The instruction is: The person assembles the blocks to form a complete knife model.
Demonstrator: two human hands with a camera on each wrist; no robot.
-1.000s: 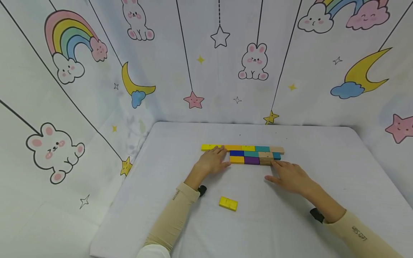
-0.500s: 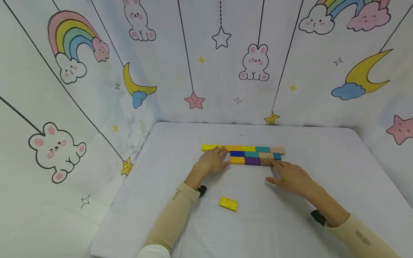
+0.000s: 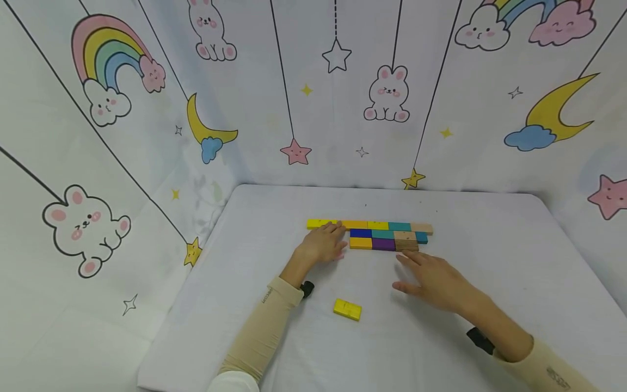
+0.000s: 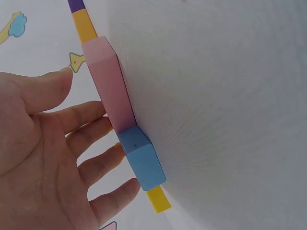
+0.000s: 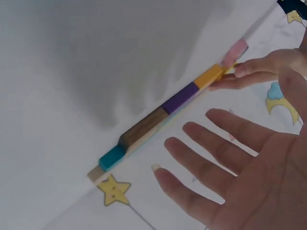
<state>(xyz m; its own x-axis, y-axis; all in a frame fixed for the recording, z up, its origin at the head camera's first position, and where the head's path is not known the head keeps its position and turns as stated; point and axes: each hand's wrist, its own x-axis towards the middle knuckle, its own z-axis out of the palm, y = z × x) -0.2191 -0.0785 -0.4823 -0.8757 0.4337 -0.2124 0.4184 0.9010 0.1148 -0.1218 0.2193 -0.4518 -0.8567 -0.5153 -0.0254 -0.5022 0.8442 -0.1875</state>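
Coloured wooden blocks lie side by side in rows: a yellow block [image 3: 319, 224] at the far left, a purple block [image 3: 383, 244] and a brown wooden block [image 3: 407, 245] in the front row. My left hand [image 3: 320, 243] rests at the left end of the rows. In the left wrist view its fingertips touch a pink block [image 4: 109, 81] and a light blue block [image 4: 145, 160], with the thumb apart from them; the hand hides both blocks in the head view. Just in front of the brown block my right hand [image 3: 436, 280] hovers, fingers spread, holding nothing.
A separate yellow block [image 3: 347, 309] lies nearer on the white-covered table [image 3: 274, 218], between the forearms. Behind the table hangs a white cloth [image 3: 333, 130] printed with rabbits, stars and moons.
My right hand has drawn back from the right end of the rows, toward me and slightly left. The left hand stays in place, its thumb slightly shifted. The blocks look unmoved.
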